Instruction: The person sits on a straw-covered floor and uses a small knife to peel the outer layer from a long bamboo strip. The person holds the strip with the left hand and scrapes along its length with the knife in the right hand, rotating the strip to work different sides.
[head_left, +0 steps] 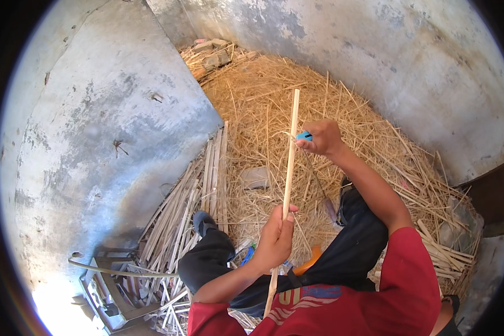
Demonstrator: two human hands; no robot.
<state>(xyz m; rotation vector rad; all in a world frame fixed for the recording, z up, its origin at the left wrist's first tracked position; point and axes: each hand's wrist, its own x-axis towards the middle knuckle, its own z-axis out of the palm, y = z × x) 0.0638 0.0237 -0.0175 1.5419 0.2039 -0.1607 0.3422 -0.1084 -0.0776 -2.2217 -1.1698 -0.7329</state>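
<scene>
pale strip (pixel 292 151) runs lengthwise in front of the person, from close by the red shirt (pixel 369 308) out over the straw-like litter (pixel 263 84), its far end leaning slightly right. the left hand (pixel 277 238) is closed around the lower half of the strip, thumb along it. the right hand (pixel 323 137), to the right of the strip's upper part, is curled tight around a blue tool (pixel 304 136) whose tip points at the strip; i cannot tell whether its edge touches the wood. a thin pale curl (pixel 285 133) shows at the strip beside that tip.

to the left of the strip, a flat grey block (pixel 256 178) lies on the litter, and farther left is a loose stack of long slats (pixel 176 207), with a dark shoe (pixel 205 223) near it. to the right of the strip's middle, a tool handle (pixel 330 211) lies near the dark trousers (pixel 358 229). an orange object (pixel 309 260), partly hidden, is right of the strip's lower part.
</scene>
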